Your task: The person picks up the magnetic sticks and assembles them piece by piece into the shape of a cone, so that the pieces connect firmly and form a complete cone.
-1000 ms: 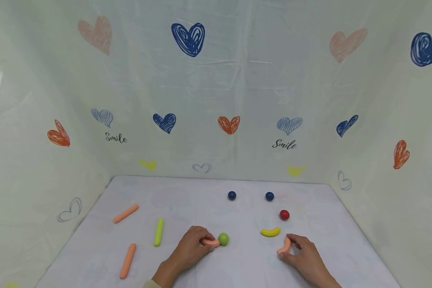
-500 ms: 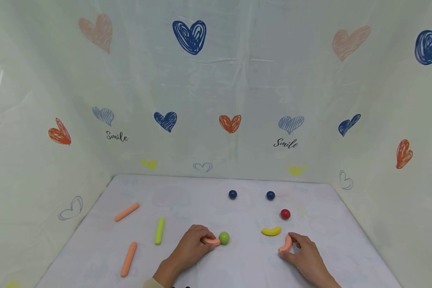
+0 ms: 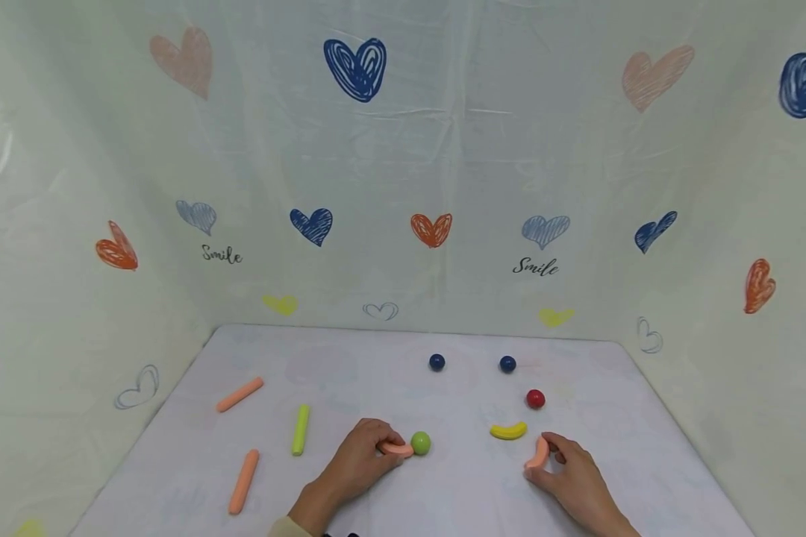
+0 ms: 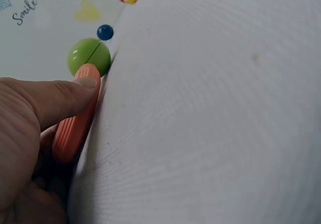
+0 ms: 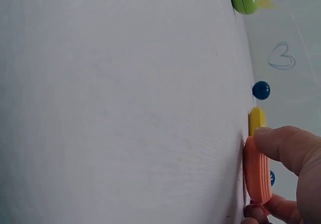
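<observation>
left hand: grip clamped, thumb opposed to fingers, on first orange curve, low over the desk. long axis roughly crosswise; right end appears to touch green ball. judged the key relation: ball sits off that tip, left hand nearer it.

right hand: thumb and fingers pinch second orange curve, long axis pointing mostly away from the person, far end leaning right. yellow curve lies crosswise, beyond and leftward, near but apart.
</observation>
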`<state>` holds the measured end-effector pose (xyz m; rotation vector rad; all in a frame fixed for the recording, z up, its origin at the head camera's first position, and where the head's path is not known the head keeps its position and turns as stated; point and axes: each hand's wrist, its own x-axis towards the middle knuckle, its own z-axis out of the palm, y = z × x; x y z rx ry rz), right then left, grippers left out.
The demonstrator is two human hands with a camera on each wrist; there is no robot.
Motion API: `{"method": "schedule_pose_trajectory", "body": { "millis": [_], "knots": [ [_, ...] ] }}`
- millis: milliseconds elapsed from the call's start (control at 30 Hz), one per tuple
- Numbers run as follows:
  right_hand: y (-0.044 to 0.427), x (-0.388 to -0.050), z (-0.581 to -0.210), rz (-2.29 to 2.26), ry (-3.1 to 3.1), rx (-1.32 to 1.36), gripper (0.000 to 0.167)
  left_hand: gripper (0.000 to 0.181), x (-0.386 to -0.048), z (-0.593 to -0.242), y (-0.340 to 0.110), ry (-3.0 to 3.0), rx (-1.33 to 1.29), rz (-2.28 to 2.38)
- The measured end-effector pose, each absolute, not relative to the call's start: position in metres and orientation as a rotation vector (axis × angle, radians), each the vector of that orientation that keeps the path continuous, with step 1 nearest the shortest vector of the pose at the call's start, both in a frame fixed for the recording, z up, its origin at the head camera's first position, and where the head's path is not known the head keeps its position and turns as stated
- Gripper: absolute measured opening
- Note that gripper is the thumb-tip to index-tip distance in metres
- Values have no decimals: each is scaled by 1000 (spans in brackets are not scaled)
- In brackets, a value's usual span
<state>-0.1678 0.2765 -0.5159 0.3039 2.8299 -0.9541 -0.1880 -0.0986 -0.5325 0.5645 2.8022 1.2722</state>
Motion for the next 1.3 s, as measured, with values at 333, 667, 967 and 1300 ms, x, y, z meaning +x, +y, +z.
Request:
{"method": "schedule_pose_trajectory", "body": {
  "millis": [333,667,967,1300],
  "knots": [
    [275,-169,-518,-883,2855,303,102,12,-187,-531,-97,2808,573,1271],
    [273,-170,-514,-867,2869,291,98,12,-187,-531,-98,2802,575,1284],
    [274,-169,-514,-927,2861,311,97,13,-187,-530,-99,2800,571,1276],
    [272,-169,-510,-1045,2887,240,89,13,-187,-530,-99,2793,549,1255]
  ]
}}
